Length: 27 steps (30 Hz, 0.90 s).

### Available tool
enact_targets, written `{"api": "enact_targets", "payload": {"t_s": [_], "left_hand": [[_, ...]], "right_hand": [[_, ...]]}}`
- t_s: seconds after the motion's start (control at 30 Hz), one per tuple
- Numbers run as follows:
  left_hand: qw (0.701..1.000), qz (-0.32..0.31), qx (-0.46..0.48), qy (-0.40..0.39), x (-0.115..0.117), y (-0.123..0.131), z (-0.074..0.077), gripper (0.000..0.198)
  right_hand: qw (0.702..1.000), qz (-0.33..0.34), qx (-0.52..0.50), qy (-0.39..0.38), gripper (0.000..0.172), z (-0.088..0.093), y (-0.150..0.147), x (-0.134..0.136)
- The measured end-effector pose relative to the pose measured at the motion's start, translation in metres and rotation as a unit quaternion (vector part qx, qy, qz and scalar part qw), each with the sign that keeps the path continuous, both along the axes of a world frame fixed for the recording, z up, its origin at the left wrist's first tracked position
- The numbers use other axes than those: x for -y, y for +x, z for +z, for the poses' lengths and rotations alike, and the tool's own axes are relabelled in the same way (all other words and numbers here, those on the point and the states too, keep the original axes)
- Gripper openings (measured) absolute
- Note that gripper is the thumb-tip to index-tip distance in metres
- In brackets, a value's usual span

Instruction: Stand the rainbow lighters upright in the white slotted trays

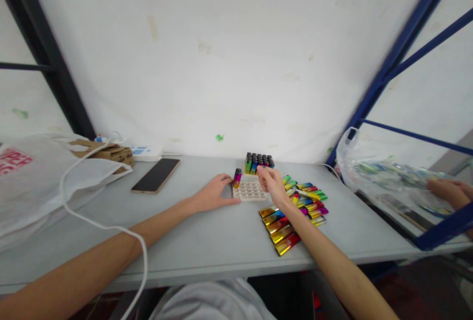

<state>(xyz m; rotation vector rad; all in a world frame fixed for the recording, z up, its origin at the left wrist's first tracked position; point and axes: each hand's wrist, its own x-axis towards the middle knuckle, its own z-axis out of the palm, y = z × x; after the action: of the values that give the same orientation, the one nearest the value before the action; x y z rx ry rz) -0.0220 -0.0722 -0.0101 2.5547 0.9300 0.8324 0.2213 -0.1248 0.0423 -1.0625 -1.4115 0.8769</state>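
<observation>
My left hand (216, 194) rests on the table with thumb and fingers spread around the left side of a white tray (251, 193) with rows of round hollows. One purple-and-gold lighter (237, 178) stands upright at the tray's far left corner, beside my left fingertips. Above the tray's right side, my right hand (272, 184) is closed in a pinch; its fingers hide what they hold, if anything. Directly behind is a block of upright lighters (252, 163) with black tops. To the right, a pile of shiny coloured lighters (283, 226) lies flat, partly under my right forearm.
A phone (155, 176) lies left on the grey table (192, 246). Farther left are a white plastic bag (48, 182), a cardboard box (111, 155) and a white cable (107, 226) crossing my left forearm. Beyond the blue frame (373, 91), another person's hand (449, 191) touches clear plastic packaging.
</observation>
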Motion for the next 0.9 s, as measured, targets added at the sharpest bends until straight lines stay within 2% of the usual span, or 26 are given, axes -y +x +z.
{"api": "enact_targets", "payload": {"t_s": [0.1, 0.23, 0.47, 0.57, 0.67, 0.77, 0.83, 0.9], "left_hand": [[1.0, 0.0, 0.001, 0.0, 0.0006, -0.0001, 0.0008, 0.072], [1.0, 0.004, 0.001, 0.004, 0.0016, -0.0001, 0.0014, 0.071], [1.0, 0.006, -0.001, 0.004, 0.0025, -0.0003, 0.0019, 0.073], [1.0, 0.008, -0.004, 0.006, 0.0023, 0.0, 0.002, 0.072], [1.0, 0.005, -0.006, 0.008, 0.0024, 0.0002, 0.0025, 0.069], [1.0, -0.002, -0.006, 0.004, 0.0028, -0.0002, 0.0028, 0.069], [1.0, -0.002, -0.006, 0.003, 0.003, -0.0005, 0.0026, 0.07], [1.0, -0.001, -0.007, 0.003, 0.0032, -0.0007, 0.0021, 0.07]], "right_hand": [[0.996, -0.04, 0.071, 0.04, 0.059, -0.004, 0.0, 0.0006], [0.991, -0.052, 0.102, 0.067, 0.049, -0.0042, -0.001, 0.0026], [0.992, -0.025, 0.109, 0.056, 0.055, -0.0083, 0.0003, 0.0008], [0.991, 0.025, 0.121, 0.043, 0.057, -0.0089, 0.0011, 0.0007], [0.978, 0.055, 0.186, 0.073, 0.055, -0.0059, 0.0016, 0.0012], [0.95, 0.015, 0.28, 0.14, 0.055, -0.0022, 0.0017, 0.001], [0.937, 0.003, 0.32, 0.139, 0.058, -0.0012, 0.0016, 0.0004], [0.939, 0.003, 0.324, 0.113, 0.058, -0.0016, 0.0012, -0.0005]]}}
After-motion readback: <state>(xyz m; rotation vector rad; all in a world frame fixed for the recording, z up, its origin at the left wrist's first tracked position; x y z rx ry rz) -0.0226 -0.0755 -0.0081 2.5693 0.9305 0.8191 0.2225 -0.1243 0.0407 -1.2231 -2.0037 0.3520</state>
